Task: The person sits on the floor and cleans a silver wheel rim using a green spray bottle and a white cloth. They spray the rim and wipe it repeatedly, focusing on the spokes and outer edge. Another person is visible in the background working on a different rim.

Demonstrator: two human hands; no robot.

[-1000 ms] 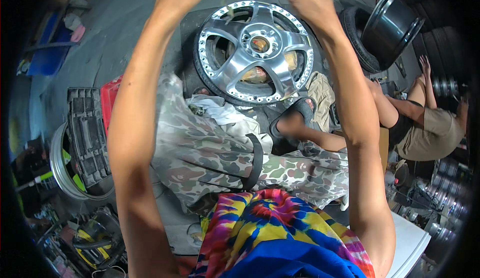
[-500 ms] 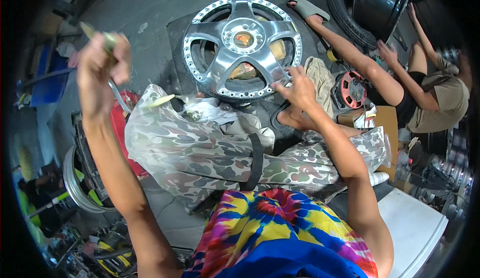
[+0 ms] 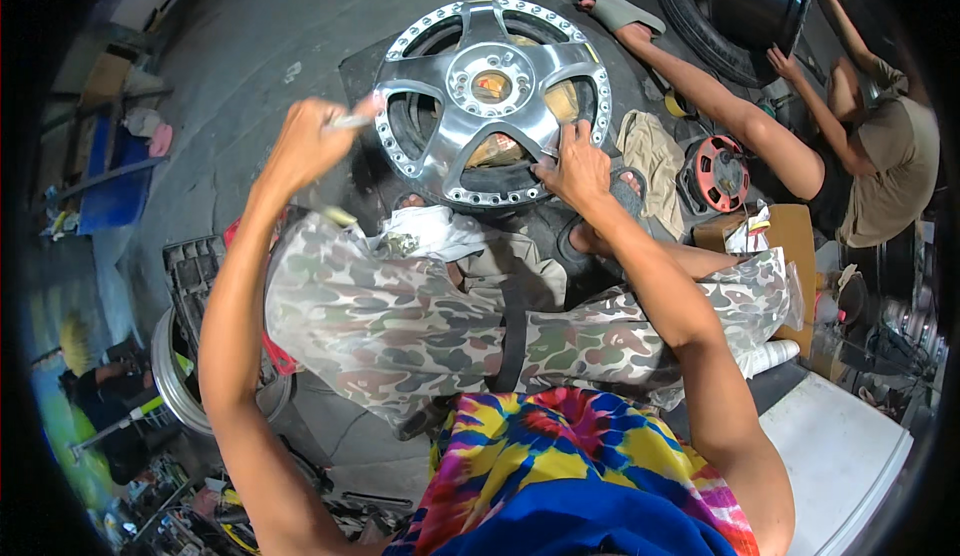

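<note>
A polished silver five-spoke wheel rim lies face up in front of me, small holes and studs all around its edge. My left hand is closed in a fist at the rim's left side, around a slim pale tool blurred by motion. At the lower right spoke and edge, my right hand is closed, its fingers pressed together against the metal. What those fingers pinch, if anything, is too small to make out. Camouflage trousers cover my legs below the rim.
Another person sits at right, hands on a dark wheel barrel beside a tyre. A red-and-black round part, beige cloth and cardboard box lie nearer. White cloth lies below the rim; another rim stands left.
My left hand has come down and right, from high at the left to the rim's edge. My right hand has shifted slightly left, its fingers drawn closer together. The other person's hand now touches the barrel.
</note>
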